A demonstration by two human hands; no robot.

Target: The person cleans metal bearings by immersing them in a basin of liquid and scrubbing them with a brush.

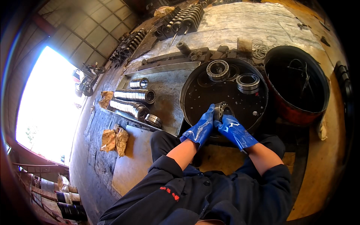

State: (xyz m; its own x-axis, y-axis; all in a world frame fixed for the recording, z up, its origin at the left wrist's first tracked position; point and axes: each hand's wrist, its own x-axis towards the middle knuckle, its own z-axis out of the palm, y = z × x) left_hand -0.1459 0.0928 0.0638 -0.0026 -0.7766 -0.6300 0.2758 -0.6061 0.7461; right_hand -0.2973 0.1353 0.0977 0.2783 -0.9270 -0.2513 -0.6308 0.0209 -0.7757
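Observation:
Both my hands wear blue rubber gloves and hold one metal roller bearing [223, 110] on edge over a round drum [182, 98] of dark liquid. My left hand [204, 125] grips the bearing's left side, and my right hand [231, 127] is closed on its right side. Farther back in the drum, a larger bearing ring [218, 70] leans at the far side. Another bearing [248, 83] sits to its right, its lower part near the liquid. Small pale bubbles or flecks float on the dark surface.
Left of the drum, a metal tray [170, 101] carries rows of bearings [131, 96] and one single bearing [153, 120]. A second, reddish drum [296, 113] stands at the right. Crumpled brown paper [114, 140] lies left of my knees. Stacked rings [187, 18] stand far back beside pale sheeting [247, 20].

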